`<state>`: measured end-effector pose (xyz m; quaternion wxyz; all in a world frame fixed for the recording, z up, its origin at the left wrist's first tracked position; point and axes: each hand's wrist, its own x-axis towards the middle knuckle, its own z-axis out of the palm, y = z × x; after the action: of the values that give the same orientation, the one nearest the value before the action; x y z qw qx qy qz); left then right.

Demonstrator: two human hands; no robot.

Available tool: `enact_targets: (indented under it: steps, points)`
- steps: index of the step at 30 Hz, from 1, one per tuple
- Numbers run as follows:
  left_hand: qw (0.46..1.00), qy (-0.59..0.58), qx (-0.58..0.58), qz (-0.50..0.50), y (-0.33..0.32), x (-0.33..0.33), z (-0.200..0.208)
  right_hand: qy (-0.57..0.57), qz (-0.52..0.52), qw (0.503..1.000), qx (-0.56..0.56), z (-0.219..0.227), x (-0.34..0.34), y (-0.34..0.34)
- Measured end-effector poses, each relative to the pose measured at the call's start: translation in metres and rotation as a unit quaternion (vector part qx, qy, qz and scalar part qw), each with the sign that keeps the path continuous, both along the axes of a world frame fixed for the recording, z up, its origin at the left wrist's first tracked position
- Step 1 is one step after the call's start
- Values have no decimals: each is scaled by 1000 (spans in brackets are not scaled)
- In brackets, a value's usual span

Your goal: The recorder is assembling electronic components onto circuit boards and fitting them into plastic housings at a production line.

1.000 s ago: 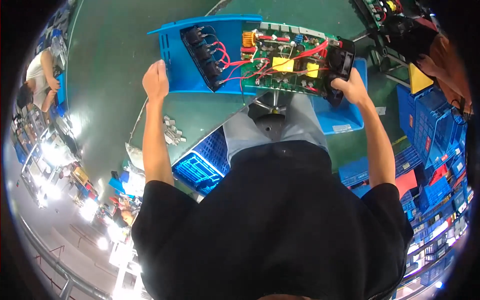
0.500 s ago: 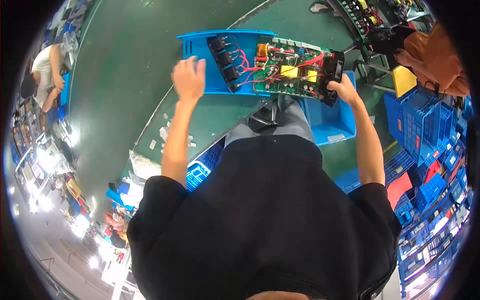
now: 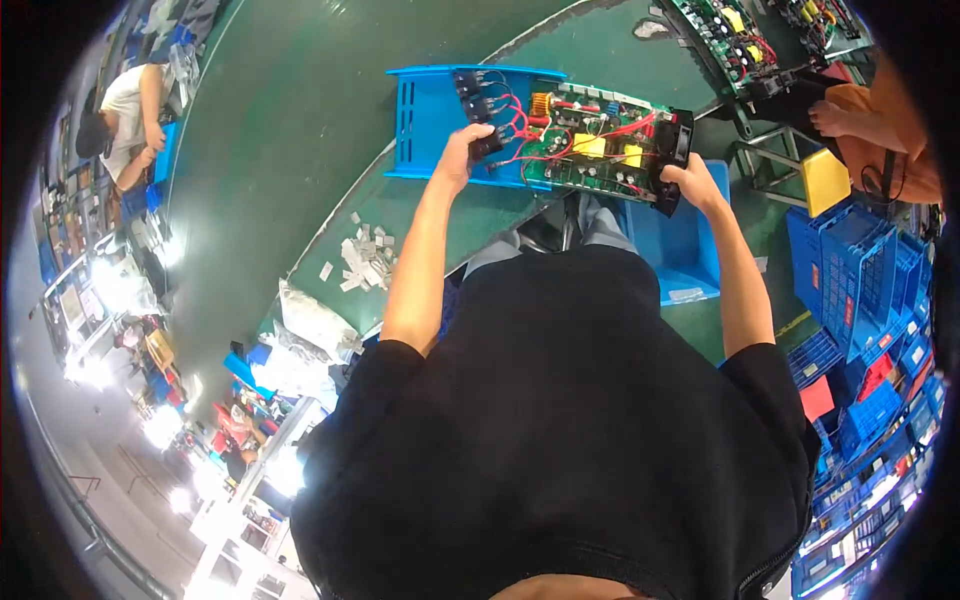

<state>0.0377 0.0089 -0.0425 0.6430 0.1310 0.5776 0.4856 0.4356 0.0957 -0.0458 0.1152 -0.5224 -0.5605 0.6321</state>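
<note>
A long green circuit board (image 3: pixel 560 165) with yellow transformers, a copper coil and red wires lies over a blue housing shell (image 3: pixel 420 125) that sticks out on its left. Wires join the board to a black socket panel (image 3: pixel 475 95), tilted at the left end. My left hand (image 3: pixel 462 158) is closed on the near end of this panel. At the board's right end stands a black end panel (image 3: pixel 676 150). My right hand (image 3: pixel 697 185) grips its near part, thumb on top; the fingers beneath are hidden.
A blue bin (image 3: pixel 690 265) sits below the board's right end. To the right are a yellow-topped stool (image 3: pixel 825 182), stacked blue crates (image 3: pixel 850 270) and a seated person in orange (image 3: pixel 890 130). More circuit boards (image 3: pixel 735 45) lie at top right. White scraps (image 3: pixel 367 262) litter the green floor.
My left hand has come down and right from above the blue shell and closed on the socket panel. That panel has shifted and turned toward the board. My right hand keeps its grip.
</note>
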Motion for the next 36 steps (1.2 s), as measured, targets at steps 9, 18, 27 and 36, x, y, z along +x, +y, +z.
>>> enact_targets:
  steps: [9,18,27,36]
  points:
    - [888,447,23,-105,7,-8,18,3,-1,1000,16,-3,2,-1]
    - [633,729,-208,-158,11,-98,-5,-102,22,994,31,-4,5,6]
    - [736,641,-102,-193,1,-95,0,-110,19,988,104,20,-3,2]
    - [979,204,-1,-23,7,-34,-18,-136,57,987,58,33,-5,10]
